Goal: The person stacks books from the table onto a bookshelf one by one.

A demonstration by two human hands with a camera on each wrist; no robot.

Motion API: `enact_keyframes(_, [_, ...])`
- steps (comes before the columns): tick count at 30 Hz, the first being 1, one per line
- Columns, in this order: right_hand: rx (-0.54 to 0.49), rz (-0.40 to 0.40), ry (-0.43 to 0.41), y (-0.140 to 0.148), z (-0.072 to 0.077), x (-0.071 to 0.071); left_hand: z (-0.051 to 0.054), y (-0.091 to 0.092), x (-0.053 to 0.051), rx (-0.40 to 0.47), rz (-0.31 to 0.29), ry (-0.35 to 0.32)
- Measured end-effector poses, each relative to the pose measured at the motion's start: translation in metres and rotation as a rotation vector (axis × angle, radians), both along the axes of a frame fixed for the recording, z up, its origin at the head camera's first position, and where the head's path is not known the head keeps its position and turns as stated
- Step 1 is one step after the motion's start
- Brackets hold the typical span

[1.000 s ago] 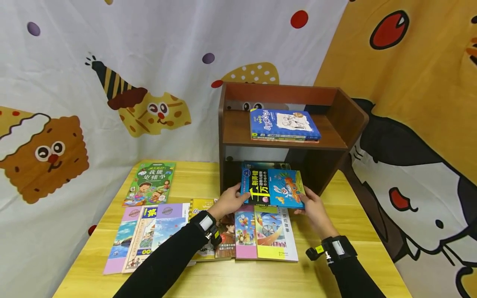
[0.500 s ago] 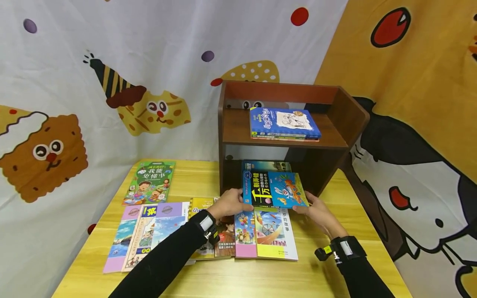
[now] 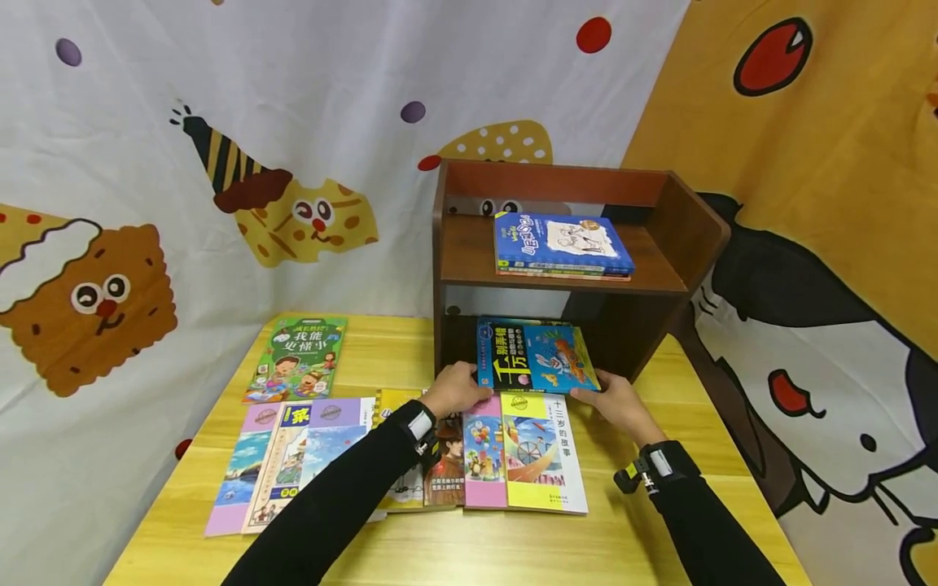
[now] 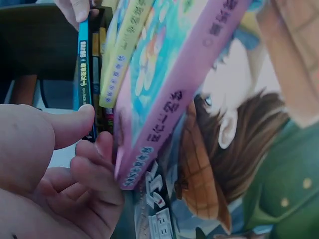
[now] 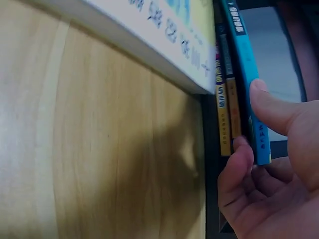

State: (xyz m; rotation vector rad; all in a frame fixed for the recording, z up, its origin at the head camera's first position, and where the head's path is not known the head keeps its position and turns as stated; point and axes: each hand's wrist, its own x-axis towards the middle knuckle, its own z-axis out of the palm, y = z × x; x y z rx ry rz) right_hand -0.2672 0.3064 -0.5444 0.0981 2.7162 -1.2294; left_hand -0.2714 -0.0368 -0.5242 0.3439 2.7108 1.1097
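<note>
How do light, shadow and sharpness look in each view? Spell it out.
Head: brightest and clearest, with pale sheen on the near part of the table; left wrist: dim and bluish, soft lettering on the blue book; right wrist: a soft-edged shadow across the table beside the right hand, slightly blurred lettering on the white book.

In the head view we see bright, even light, with a pale sheen on the table at lower centre and gloom inside the bookcase. Both wrist views look dimmer and softer to us, bluish in the left, a diffuse shadow lower centre in the right.
</note>
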Motion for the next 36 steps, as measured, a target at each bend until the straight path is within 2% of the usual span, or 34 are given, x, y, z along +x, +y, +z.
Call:
enact_keyframes(4, [0.083,0.015,-0.003,-0.004,0.000,-0.004,-0.002,0.002,-0.005,-0.057,0.039,0.038])
enact_keyframes(11, [0.142,0.005,-0.004,-0.007,0.000,-0.012,-0.006,0.006,-0.015,-0.153,0.045,0.128])
enact_keyframes(21, [0.143,-0.017,-0.028,-0.012,0.000,-0.014,-0.013,0.006,-0.021,-0.214,0.045,0.204])
enact_keyframes(28, [0.161,-0.009,-0.007,-0.011,-0.005,-0.017,-0.017,0.008,-0.022,-0.232,0.065,0.221])
enact_keyframes(36, [0.173,-0.007,0.013,-0.011,-0.007,-0.020,-0.015,0.009,-0.020,-0.208,0.090,0.213])
